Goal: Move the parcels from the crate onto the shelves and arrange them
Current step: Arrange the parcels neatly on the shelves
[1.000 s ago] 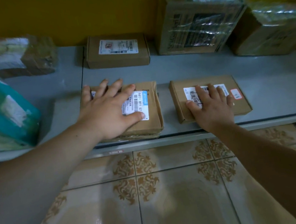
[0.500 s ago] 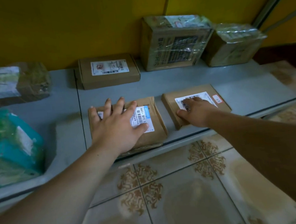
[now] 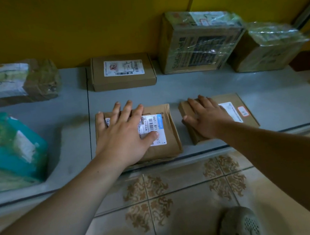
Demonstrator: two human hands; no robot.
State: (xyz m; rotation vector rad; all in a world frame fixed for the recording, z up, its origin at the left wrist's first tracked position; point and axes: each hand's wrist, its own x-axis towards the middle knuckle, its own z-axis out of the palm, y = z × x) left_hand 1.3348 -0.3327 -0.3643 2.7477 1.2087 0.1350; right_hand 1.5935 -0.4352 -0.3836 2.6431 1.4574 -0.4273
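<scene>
Two flat brown parcels lie side by side near the front edge of a low grey shelf (image 3: 195, 88). My left hand (image 3: 125, 132) rests flat, fingers spread, on the left parcel (image 3: 168, 135), partly covering its white barcode label. My right hand (image 3: 206, 117) lies with straight fingers on the left part of the right parcel (image 3: 243, 106), which carries a white label and a small red-edged sticker. No crate is in view.
Against the yellow wall stand a small labelled box (image 3: 123, 71), a large plastic-wrapped carton (image 3: 200, 43) and a smaller wrapped box (image 3: 269, 48). A taped brown parcel (image 3: 14, 82) and a teal wrapped package (image 3: 8, 152) sit at the left. My shoe (image 3: 240, 225) is on the tiled floor.
My right hand has slid leftward across the right parcel, uncovering most of its label. The camera has come closer and tilted down. My left hand stays pressed on the left parcel.
</scene>
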